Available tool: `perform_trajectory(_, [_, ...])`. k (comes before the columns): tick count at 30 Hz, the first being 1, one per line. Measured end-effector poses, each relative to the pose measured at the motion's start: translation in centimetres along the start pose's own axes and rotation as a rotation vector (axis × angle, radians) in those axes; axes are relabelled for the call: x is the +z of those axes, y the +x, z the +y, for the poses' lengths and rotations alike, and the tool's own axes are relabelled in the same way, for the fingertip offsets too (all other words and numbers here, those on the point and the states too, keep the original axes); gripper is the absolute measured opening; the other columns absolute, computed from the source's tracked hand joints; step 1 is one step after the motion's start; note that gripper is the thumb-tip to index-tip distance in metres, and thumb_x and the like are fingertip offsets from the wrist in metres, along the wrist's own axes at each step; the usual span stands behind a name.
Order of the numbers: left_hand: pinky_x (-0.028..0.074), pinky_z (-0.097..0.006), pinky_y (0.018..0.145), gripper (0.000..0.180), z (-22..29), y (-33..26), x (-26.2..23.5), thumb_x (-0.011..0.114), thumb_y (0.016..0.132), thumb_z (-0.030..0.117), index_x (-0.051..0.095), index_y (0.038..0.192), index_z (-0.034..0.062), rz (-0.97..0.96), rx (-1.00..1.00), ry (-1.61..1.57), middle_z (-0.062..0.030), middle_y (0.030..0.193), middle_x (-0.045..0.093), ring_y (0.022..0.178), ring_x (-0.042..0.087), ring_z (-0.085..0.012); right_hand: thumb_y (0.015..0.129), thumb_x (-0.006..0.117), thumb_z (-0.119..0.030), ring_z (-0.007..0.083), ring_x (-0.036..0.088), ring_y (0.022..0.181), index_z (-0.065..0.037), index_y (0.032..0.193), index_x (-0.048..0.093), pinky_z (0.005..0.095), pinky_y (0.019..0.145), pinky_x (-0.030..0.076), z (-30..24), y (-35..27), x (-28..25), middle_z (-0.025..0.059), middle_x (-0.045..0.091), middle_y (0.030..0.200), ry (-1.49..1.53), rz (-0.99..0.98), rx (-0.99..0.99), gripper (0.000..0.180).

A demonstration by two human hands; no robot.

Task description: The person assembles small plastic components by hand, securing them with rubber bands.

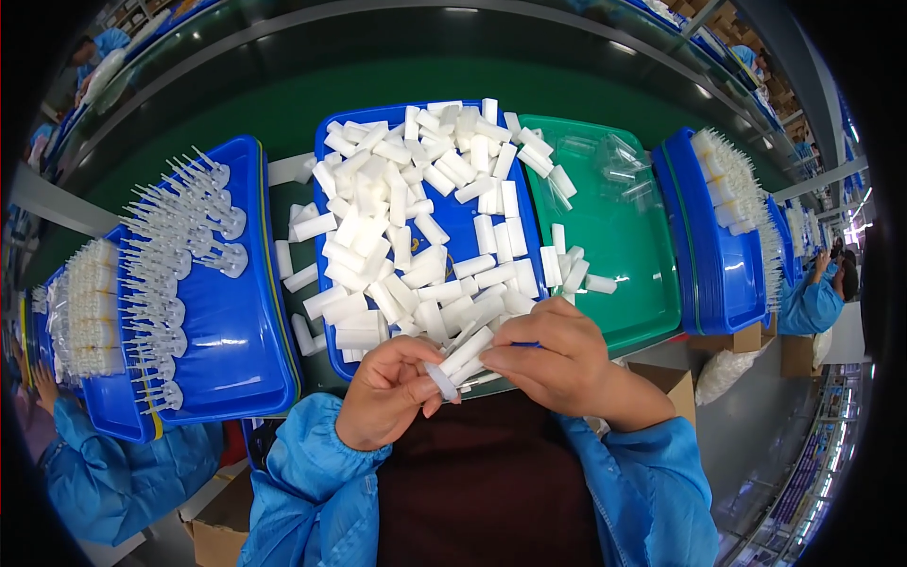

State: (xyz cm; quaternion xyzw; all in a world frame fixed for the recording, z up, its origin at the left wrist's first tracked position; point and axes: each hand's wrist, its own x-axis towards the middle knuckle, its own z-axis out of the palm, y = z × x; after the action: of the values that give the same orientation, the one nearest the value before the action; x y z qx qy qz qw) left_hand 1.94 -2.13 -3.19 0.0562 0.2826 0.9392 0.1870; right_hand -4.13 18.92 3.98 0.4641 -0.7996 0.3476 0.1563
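My left hand (389, 389) pinches a small translucent piece (441, 380) at the near end of a white oblong block (467, 354). The fingers of my right hand (556, 357) are closed on the block's other side. Both hands meet over the front edge of a blue tray (459, 231) heaped with similar white blocks (378, 189). What the blocks are made of I cannot tell.
To the right, a green tray (624, 293) carries several white blocks and clear plastic pieces (624, 165). Blue trays with rows of clear thin-stemmed parts (156, 283) stand left; stacked blue trays (694, 255) stand right. A blue-sleeved co-worker (132, 477) is at the lower left.
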Motion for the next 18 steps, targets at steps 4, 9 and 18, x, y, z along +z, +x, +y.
perform_trajectory(4, [0.046,-0.023,0.056,0.021,-0.3,0.3,0.2,0.055,0.089,-0.006,0.054,0.109,0.0020,-0.014,0.025,0.045,-0.0132,0.106,0.058,0.085,0.065,-0.0216,0.060,0.078,-0.003,0.0164,0.059,0.069,-0.009,0.084,0.068,0.0281,0.058,0.042,-0.4,0.0,-0.1,0.0062,0.066,0.091,0.008,0.018,0.040,0.026])
perform_trajectory(9, [0.045,-0.023,0.058,0.021,-0.5,0.6,0.1,0.054,0.089,-0.005,0.053,0.109,0.0020,-0.036,-0.029,0.072,-0.0130,0.106,0.058,0.083,0.063,-0.0201,0.062,0.078,-0.009,0.0138,0.057,0.067,-0.012,0.082,0.068,0.0269,0.061,0.038,-0.2,-0.3,-0.6,0.0044,0.068,0.099,-0.013,-0.078,0.035,0.024])
perform_trajectory(18, [0.045,-0.024,0.060,0.021,-0.8,0.1,0.4,0.059,0.086,-0.003,0.056,0.107,0.0003,-0.010,-0.080,0.174,-0.0127,0.104,0.057,0.079,0.060,-0.0173,0.067,0.077,-0.016,0.0155,0.057,0.076,-0.018,0.085,0.071,0.0286,0.066,0.036,-0.1,-1.3,-0.4,-0.0042,0.067,0.094,0.081,0.020,-0.027,0.019])
